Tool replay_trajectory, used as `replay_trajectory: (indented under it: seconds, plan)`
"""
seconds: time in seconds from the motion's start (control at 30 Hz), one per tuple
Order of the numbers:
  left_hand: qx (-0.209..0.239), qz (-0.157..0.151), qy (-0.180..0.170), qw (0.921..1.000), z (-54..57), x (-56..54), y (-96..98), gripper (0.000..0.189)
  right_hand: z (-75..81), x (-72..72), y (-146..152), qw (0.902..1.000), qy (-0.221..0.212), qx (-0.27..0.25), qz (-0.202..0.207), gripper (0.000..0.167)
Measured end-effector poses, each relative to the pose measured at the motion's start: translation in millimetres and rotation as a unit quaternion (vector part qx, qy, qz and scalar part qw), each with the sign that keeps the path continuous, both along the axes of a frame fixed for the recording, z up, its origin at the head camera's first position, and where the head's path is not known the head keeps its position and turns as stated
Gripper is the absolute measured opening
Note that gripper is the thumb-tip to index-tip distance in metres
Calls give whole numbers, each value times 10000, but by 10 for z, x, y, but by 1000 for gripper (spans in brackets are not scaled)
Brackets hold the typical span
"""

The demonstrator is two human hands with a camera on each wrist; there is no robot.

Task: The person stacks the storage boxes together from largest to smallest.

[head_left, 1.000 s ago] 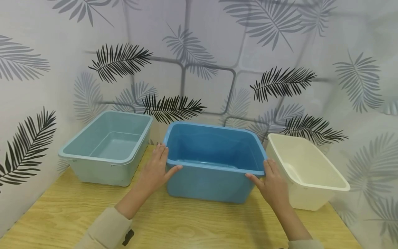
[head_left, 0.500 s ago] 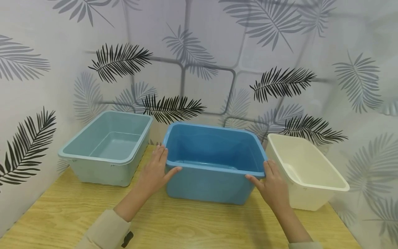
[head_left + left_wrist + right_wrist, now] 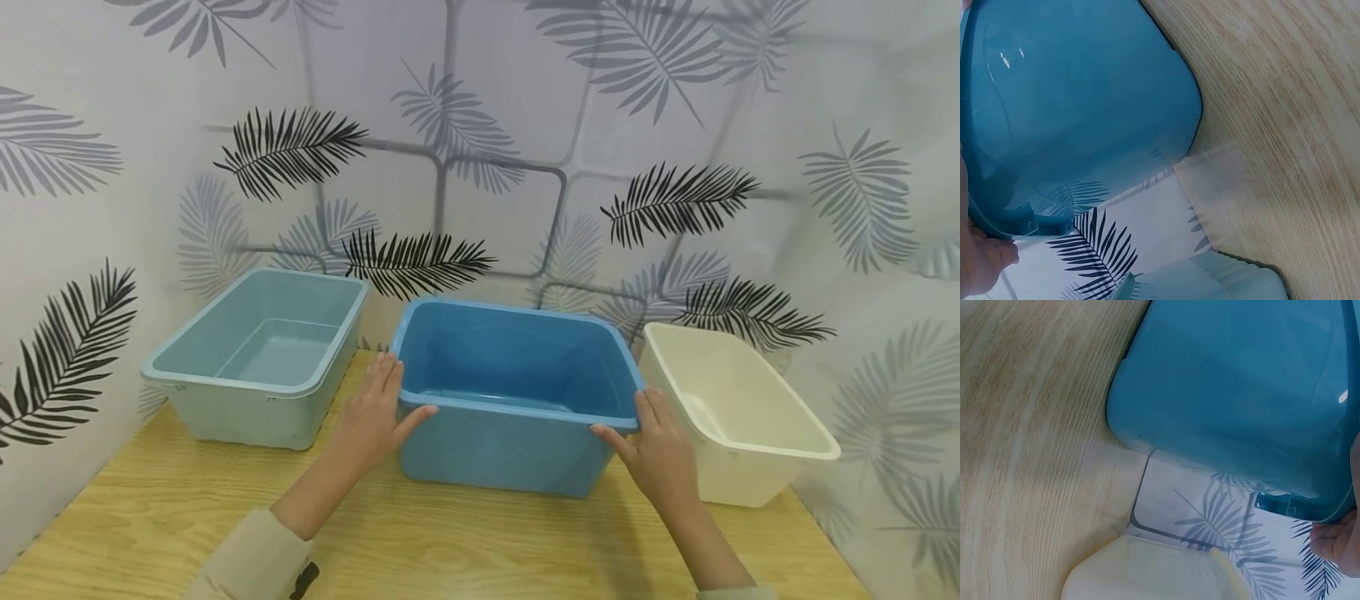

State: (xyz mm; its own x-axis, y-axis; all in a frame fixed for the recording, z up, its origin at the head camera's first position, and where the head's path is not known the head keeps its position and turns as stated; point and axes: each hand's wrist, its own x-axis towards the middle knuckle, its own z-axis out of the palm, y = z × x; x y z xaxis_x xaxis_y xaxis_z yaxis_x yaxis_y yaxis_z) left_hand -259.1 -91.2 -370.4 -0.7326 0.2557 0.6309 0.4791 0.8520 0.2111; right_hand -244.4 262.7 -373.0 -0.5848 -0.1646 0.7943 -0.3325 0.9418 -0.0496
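Note:
In the head view a deep blue plastic tub (image 3: 498, 450) stands on the table between two others, its inside bare. My left hand (image 3: 369, 417) grips its left rim near the front corner, thumb laid along the front face. At the opposite corner my right hand (image 3: 663, 450) holds the right rim, thumb again on the front. From the left wrist view, fingertips (image 3: 1005, 253) tuck in under the overhanging lip of the tub. The right wrist view shows fingers (image 3: 1329, 537) under the lip likewise.
A grey-green tub (image 3: 240, 408) stands to the left on the wooden table (image 3: 450, 542). Close on the right is a cream tub (image 3: 738, 467), just beyond my right hand. A wall covering with leaf prints (image 3: 420, 258) rises behind all three.
The blue tub has slid very slightly toward me, both hands moving with it and keeping their hold. The other two tubs have stayed put.

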Motion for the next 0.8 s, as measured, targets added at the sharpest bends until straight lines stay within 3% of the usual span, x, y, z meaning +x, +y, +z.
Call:
replay_trajectory:
  seconds: [0.6,0.8]
  plan:
    - [80,16,254,9996,-24,22,-1,92,3,37,-11,10000,90,0,-35,97]
    - [72,17,142,9999,-25,40,-1,90,-5,61,-16,10000,58,-30,-61,97]
